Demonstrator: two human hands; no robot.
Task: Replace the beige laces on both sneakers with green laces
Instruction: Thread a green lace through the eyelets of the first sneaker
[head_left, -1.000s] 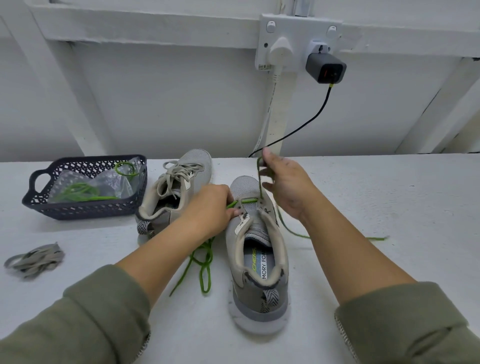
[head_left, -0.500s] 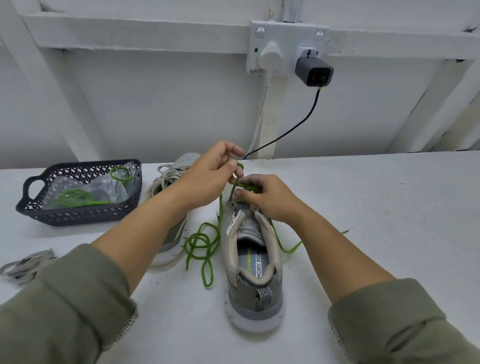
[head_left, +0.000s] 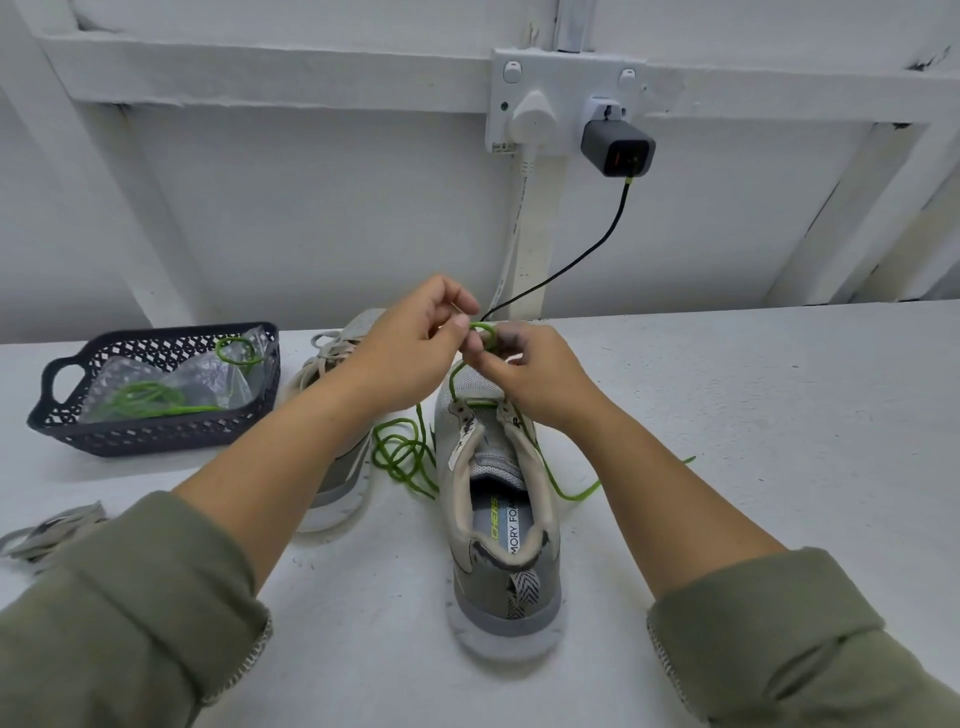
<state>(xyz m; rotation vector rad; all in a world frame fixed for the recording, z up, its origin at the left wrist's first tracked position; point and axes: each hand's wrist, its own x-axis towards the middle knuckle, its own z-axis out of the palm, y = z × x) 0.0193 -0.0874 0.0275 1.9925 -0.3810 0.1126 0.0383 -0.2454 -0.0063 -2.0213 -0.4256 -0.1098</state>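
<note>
Your left hand (head_left: 410, 343) and right hand (head_left: 524, 374) meet above the toe of the nearer sneaker (head_left: 498, 519), and the fingers (head_left: 511, 338) of both are curled in, pinching a small loop of the green lace (head_left: 400, 457) between them. From that pinch the lace, a thin, round, bright green cord, drops to the front eyelets directly below your fingers. One end lies in loose coils on the tabletop (head_left: 727, 415) below your left wrist, and the other trails out past your right forearm. The sneaker is grey mesh with a beige collar, a pale sole and a striped heel tab. It stands upright with its heel toward you, and only its front eyelets are laced. The second sneaker (head_left: 337, 488) sits under your left forearm, just beside the first, with its beige laces (head_left: 322, 353) in place. Far to the left of your fingers, a dark lattice basket (head_left: 156, 431) holds a clear plastic bag (head_left: 208, 374) and another green lace (head_left: 145, 400). A loose beige lace (head_left: 47, 530) lies near your left sleeve. The tabletop is white, as is the framed wall behind it. Above your fingers, a double socket (head_left: 566, 78) carries a white plug (head_left: 532, 117) and a grey charger (head_left: 618, 148) with a black cable (head_left: 571, 265).
</note>
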